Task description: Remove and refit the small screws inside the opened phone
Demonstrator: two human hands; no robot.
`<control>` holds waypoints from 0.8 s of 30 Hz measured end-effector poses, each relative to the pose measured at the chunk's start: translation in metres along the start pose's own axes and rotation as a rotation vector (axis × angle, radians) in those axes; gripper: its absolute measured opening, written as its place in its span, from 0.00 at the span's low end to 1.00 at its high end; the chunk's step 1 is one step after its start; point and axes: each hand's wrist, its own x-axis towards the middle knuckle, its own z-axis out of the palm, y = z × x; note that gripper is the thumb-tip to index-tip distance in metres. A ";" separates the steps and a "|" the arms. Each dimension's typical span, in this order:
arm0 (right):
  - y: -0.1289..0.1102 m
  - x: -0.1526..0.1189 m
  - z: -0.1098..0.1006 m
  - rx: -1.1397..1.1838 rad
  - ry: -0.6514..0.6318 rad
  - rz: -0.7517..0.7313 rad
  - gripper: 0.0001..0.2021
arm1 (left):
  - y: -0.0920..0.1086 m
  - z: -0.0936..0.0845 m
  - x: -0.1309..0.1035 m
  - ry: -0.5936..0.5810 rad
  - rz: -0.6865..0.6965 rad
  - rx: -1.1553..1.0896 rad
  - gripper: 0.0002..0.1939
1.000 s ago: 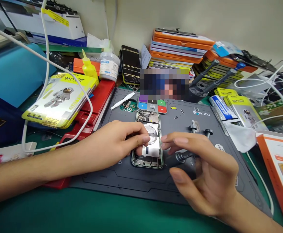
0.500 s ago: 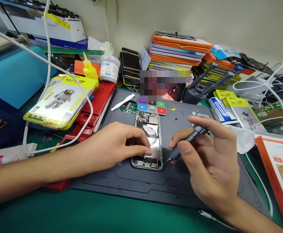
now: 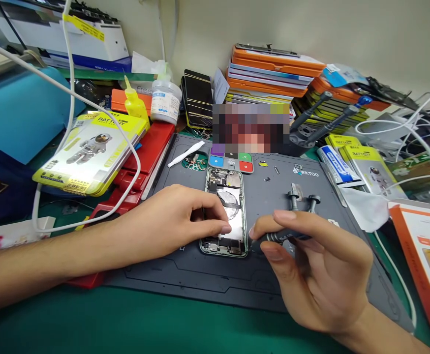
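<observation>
— Why is the left hand point(image 3: 189, 214) curled over the opened phone point(image 3: 236, 225)?
— Maybe to steady it on the mat point(image 3: 207, 280); its grip I cannot tell. The half-curled right hand point(image 3: 322, 265) holds a screwdriver point(image 3: 279, 237), at right.

Opened phone point(image 3: 237, 222), flat, innards exposed

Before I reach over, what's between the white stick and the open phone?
Between stick and phone, the head view shows a green board and some mat.
</observation>
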 end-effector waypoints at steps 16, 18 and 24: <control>0.002 -0.001 0.000 -0.009 -0.024 -0.047 0.23 | 0.000 0.000 0.000 0.014 0.006 0.011 0.12; 0.002 0.001 -0.002 -0.041 -0.064 -0.082 0.19 | 0.000 0.001 -0.001 0.014 0.004 0.003 0.13; -0.002 0.002 -0.006 -0.010 -0.140 -0.108 0.30 | 0.000 0.000 -0.001 0.020 0.011 0.024 0.12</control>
